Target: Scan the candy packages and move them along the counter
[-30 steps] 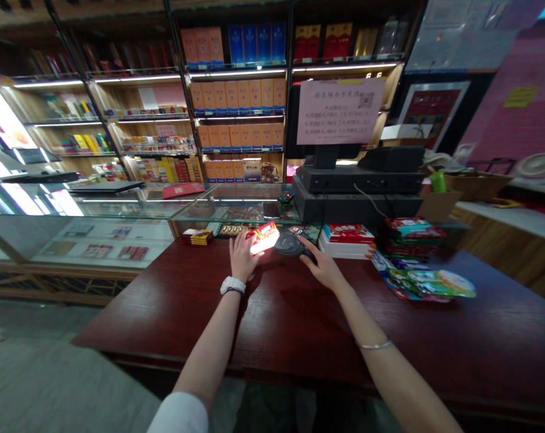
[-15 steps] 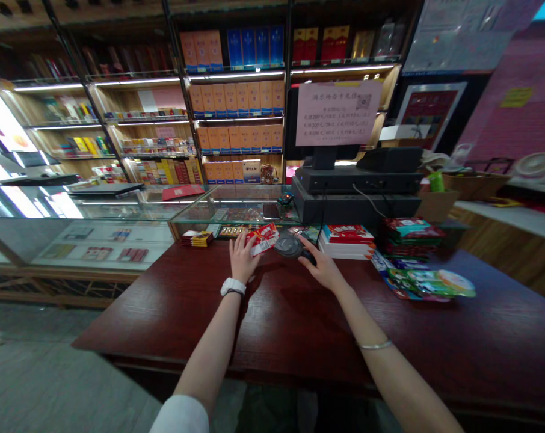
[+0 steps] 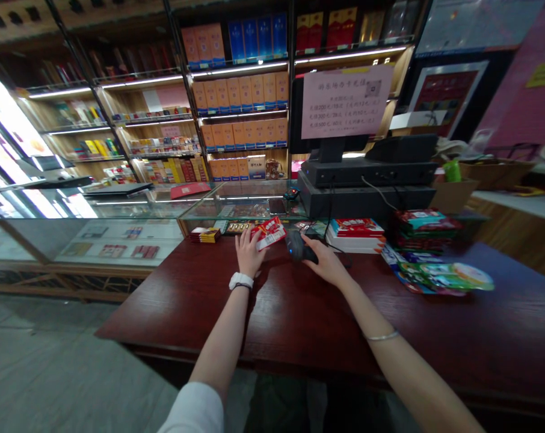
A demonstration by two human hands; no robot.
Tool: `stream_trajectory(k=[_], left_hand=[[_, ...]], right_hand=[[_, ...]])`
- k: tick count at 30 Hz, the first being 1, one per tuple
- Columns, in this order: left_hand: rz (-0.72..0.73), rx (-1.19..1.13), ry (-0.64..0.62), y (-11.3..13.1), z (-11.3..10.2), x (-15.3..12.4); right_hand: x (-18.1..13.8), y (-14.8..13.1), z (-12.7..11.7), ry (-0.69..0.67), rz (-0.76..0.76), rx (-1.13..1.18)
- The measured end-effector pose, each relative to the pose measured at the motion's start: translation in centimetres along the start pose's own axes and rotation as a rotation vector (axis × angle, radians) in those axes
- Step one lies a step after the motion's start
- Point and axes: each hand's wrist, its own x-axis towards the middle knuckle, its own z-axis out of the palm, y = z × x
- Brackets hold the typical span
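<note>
My left hand (image 3: 249,252), with a white watch on its wrist, is closed on a small red-and-white packet (image 3: 271,233). The packet is tilted, with its printed face toward me and a white label strip along its lower edge. My right hand (image 3: 324,258) grips a black handheld barcode scanner (image 3: 298,246), which shows a small blue light. The scanner's head is just right of the packet, apart from it. To the right of the scanner lies a stack of red-and-white boxes (image 3: 356,234).
Several small yellow-and-dark packs (image 3: 204,234) lie at the desk's far left. Red packets (image 3: 423,231) are piled at the right, with green and blue packets (image 3: 439,273) before them. Behind stand a glass counter (image 3: 245,195) and a monitor bearing a pink sign (image 3: 344,102).
The scanner has turned in my right hand, so its round face no longer shows and a blue light appears. The packet is still in my left hand. The whole view has shifted slightly.
</note>
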Motion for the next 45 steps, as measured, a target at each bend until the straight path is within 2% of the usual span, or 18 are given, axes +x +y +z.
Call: stream_trajectory(k=[8, 17, 25, 31, 34, 38, 42, 45], left_hand=[[0.013, 0.003, 0.029, 0.0, 0.0, 0.0], [0.011, -0.023, 0.029, 0.1, 0.0, 0.1], [0.011, -0.017, 0.010, 0.3, 0.0, 0.0], [0.027, -0.025, 0.016, 0.5, 0.1, 0.0], [0.048, -0.037, 0.039, 0.8, 0.0, 0.1], [0.108, -0.059, 0.058, 1.5, -0.2, 0.2], [0.192, -0.081, 0.054, 2.4, -0.3, 0.2], [0.259, -0.095, 0.044, 2.9, -0.4, 0.0]], right_hand=[[-0.6, 0.5, 1.1, -0.137, 0.062, -0.122], [-0.7, 0.3, 1.8, -0.296, 0.089, -0.364], [-0.6, 0.4, 3.0, -0.230, 0.093, -0.395], [-0.6, 0.5, 3.3, -0.239, 0.116, -0.355], [-0.6, 1.2, 3.1, -0.181, 0.130, -0.218], [-0.4, 2.3, 2.6, 0.023, 0.121, -0.028], [-0.2, 3.0, 1.8, 0.204, 0.095, -0.009], [-0.2, 2.7, 1.0, 0.253, 0.062, -0.066]])
